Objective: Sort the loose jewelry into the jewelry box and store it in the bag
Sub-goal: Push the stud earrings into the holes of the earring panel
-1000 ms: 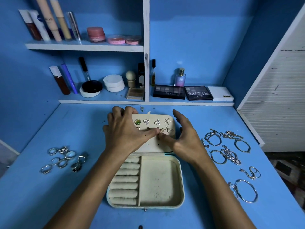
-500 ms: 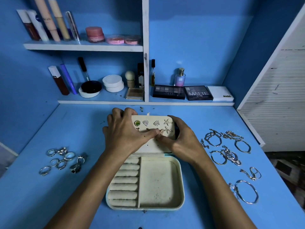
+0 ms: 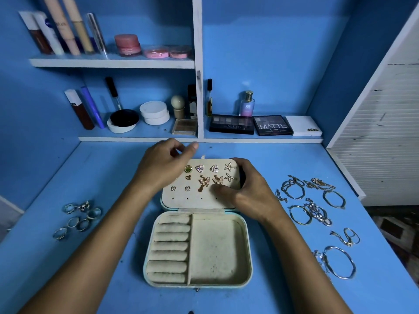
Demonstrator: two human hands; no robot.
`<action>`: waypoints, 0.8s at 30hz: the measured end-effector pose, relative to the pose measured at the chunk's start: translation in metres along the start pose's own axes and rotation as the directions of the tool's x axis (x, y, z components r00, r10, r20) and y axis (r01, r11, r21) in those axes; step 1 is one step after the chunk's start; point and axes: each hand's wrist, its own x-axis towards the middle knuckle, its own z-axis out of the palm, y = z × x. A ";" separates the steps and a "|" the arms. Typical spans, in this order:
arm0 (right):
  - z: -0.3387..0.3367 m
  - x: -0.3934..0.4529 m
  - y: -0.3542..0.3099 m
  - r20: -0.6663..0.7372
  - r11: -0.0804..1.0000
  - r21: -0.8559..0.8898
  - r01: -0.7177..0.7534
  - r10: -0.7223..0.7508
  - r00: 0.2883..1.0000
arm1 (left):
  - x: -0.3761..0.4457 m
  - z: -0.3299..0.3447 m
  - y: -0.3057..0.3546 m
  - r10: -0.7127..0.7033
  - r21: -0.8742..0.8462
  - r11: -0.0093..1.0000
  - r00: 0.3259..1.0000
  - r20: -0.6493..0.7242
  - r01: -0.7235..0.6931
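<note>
Jewelry box (image 3: 199, 245) at frame centre, open flat on the blue table (image 3: 283, 159), long axis running top-to-bottom, lid (image 3: 199, 200) toward the shelves, studded with earrings (image 3: 213, 175). Left hand (image 3: 163, 166) hovers over lid's upper-left corner, fingers loosely curled, holding nothing. Right hand (image 3: 247, 191) grips lid's right edge. Rings (image 3: 78, 217) lie left of the box, bracelets (image 3: 315, 205) right. Cosmetics shelf (image 3: 145, 138) behind.

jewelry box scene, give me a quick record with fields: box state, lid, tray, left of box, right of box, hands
box state: jewelry box open, flat on blue table
lid: earrings pinned in rows
tray: ring rolls bare
left of box: loose rings
right of box: bracelets
hands: left hand lifted at lid's far corner; right hand grips lid's right edge
</note>
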 end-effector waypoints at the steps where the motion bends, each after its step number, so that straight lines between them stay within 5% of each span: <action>1: 0.000 0.000 0.000 0.001 1.000 0.001 -0.004 0.004 1.000 | 0.007 -0.002 -0.001 0.023 -0.029 0.999 1.000 -0.006 -0.023; 6: 0.000 -0.001 -0.001 -0.006 1.000 -0.003 -0.013 0.013 1.000 | 0.049 -0.009 -0.014 0.134 -0.023 0.991 0.990 0.046 -0.133; 13: 0.000 -0.001 -0.005 -0.010 1.000 -0.016 -0.019 0.019 1.000 | 0.082 0.001 -0.033 0.311 0.203 0.912 0.923 0.224 -0.357; 24: 0.000 -0.003 -0.006 -0.016 1.000 -0.024 -0.020 0.019 1.000 | 0.094 0.015 -0.031 0.382 0.389 0.812 0.900 0.210 -0.436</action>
